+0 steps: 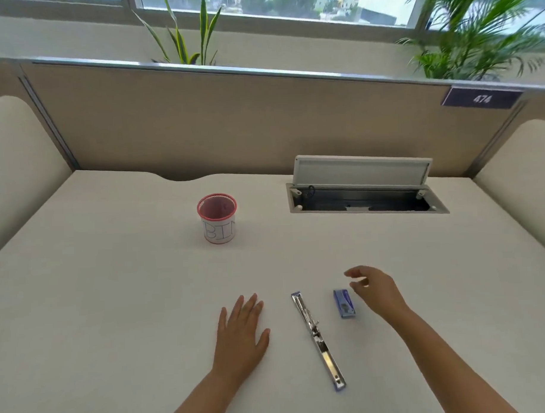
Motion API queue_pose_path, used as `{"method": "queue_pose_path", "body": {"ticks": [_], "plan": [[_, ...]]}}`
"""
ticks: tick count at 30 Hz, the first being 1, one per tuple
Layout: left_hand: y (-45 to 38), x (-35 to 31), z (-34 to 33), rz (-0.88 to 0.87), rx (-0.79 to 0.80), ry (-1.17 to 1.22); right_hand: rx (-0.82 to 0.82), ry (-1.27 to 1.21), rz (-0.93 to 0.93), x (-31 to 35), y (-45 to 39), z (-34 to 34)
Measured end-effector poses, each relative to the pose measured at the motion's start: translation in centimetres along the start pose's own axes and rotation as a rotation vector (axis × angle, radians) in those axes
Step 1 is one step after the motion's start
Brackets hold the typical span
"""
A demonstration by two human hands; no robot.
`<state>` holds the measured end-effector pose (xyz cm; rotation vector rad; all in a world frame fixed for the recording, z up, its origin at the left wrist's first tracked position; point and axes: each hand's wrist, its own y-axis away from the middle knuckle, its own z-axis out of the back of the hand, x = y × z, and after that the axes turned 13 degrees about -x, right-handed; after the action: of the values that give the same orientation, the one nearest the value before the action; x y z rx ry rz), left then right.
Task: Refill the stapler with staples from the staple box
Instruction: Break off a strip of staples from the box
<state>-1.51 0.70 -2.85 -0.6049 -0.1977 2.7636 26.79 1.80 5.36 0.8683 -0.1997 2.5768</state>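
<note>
You are sitting at a pale surface (114, 304) with the stapler (317, 339) lying swung fully open, flat and straight, its metal channel facing up and its blue ends pointing toward and away from you. The staple box (344, 303), small and blue, is lying just to the right of the stapler's far half, apart from it.

Your left hand (240, 334) is resting flat and open on the surface, palm down, to the left of the stapler and not touching it. Your right hand (374, 290) is hovering with the fingers loosely curled and holding nothing, just beside the far right corner of the staple box; whether a fingertip is touching the box cannot be told.

The box is looking light and probably thin card, so it is likely to slide or crush if pinched hard; taking it by its long sides with thumb and fingers seems the safest hold. The staple strips inside are likely brittle and apt to snap, so they are wanting a gentle pinch along their length. The stapler is looking stiff and metal, slippery on this smooth surface; steadying it by the blue near end with your left hand is looking wise.

A red mesh cup labelled BIN (217, 222) is standing well beyond both hands.
</note>
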Motion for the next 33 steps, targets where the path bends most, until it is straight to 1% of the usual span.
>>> {"method": "queue_pose_path", "body": {"ticks": [2, 4, 5, 6, 10, 16, 19, 23, 25, 29, 31, 33], "plan": [[0.4, -1.8, -0.2, 0.052, 0.011, 0.012, 0.075, 0.036, 0.002, -1.6, 1.2, -0.1], [0.8, -3.4, -0.7, 0.039, 0.035, 0.005, 0.093, 0.033, -0.021, -2.2, 2.3, -0.6], [0.9, -4.3, -1.0, 0.017, 0.040, -0.005, 0.078, 0.020, -0.050, -2.5, 2.9, -0.8], [1.0, -5.1, -1.1, 0.026, 0.080, 0.004, 0.057, 0.001, -0.086, -2.5, 3.4, -1.2], [0.5, -7.3, -0.8, 0.140, 0.153, 0.006, -0.039, -0.054, -0.197, -2.4, 5.0, -2.9], [-0.6, -8.5, -0.1, 0.233, 0.174, 0.082, -0.076, -0.026, -0.162, -2.6, 5.6, -3.2], [-1.5, -8.8, 0.0, 0.251, 0.190, 0.105, -0.082, -0.056, -0.169, -2.8, 5.7, -2.8], [-2.1, -9.5, 0.3, 0.291, 0.197, 0.202, -0.095, -0.128, -0.183, -3.1, 6.0, -1.9], [-2.1, -9.5, 0.3, 0.332, 0.143, 0.281, -0.106, -0.194, -0.200, -3.1, 6.2, -1.3], [-1.7, -11.4, 1.8, 0.464, -0.147, 0.614, -0.148, -0.324, -0.191, -2.2, 7.9, 0.3], [-1.4, -13.2, 2.7, 0.537, -0.265, 0.747, -0.150, -0.349, -0.125, -1.2, 9.1, 1.0], [-1.2, -14.8, 3.2, 0.594, -0.295, 0.849, -0.153, -0.343, -0.054, -0.2, 10.1, 1.4]]}}
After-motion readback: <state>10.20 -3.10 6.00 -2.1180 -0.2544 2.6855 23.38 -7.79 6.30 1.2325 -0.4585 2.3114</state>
